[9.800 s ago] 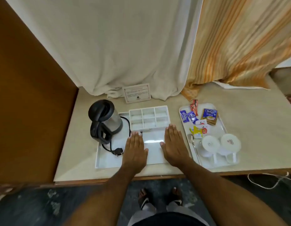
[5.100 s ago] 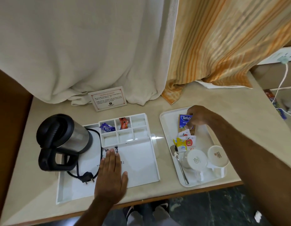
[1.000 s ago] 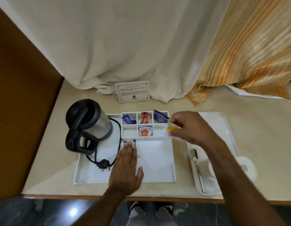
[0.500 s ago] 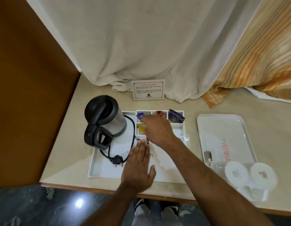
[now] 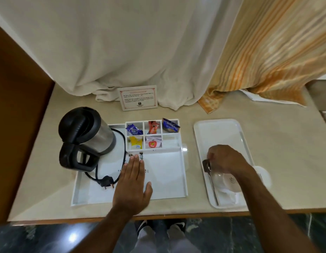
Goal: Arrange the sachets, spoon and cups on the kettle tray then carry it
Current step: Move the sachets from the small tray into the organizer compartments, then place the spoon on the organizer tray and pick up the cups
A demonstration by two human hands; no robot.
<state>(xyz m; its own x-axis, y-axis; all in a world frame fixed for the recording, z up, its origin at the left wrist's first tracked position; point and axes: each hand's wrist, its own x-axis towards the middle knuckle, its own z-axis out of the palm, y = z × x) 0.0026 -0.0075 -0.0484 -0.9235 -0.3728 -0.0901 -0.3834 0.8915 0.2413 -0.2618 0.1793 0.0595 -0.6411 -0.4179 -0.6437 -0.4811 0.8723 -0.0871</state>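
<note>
The white kettle tray (image 5: pixel 166 181) holds a steel and black kettle (image 5: pixel 85 136) and a divided box. Its back compartments hold a blue sachet (image 5: pixel 134 130), an orange sachet (image 5: pixel 153 127) and a Tetley sachet (image 5: pixel 170 125). In the front compartments lie a yellow sachet (image 5: pixel 135 142) and a white and red sachet (image 5: pixel 153 143). My left hand (image 5: pixel 133 183) lies flat and open on the tray floor. On the right serving tray (image 5: pixel 218 132) my right hand (image 5: pixel 226 159) pinches the bowl end of the spoon (image 5: pixel 212 185). Two upturned cups (image 5: pixel 229 181) (image 5: pixel 262 174) are partly hidden by my forearm.
A framed notice card (image 5: pixel 137 97) stands at the back against a white curtain (image 5: pixel 131 52). An orange striped curtain (image 5: pixel 268 52) hangs at the right. A wooden panel (image 5: pixel 16 106) closes off the left. The kettle's plug (image 5: pixel 107 183) and cord lie on the tray floor.
My right hand has left the yellow sachet in the front left compartment and moved right to the spoon on the serving tray. My left hand has stayed flat on the kettle tray.
</note>
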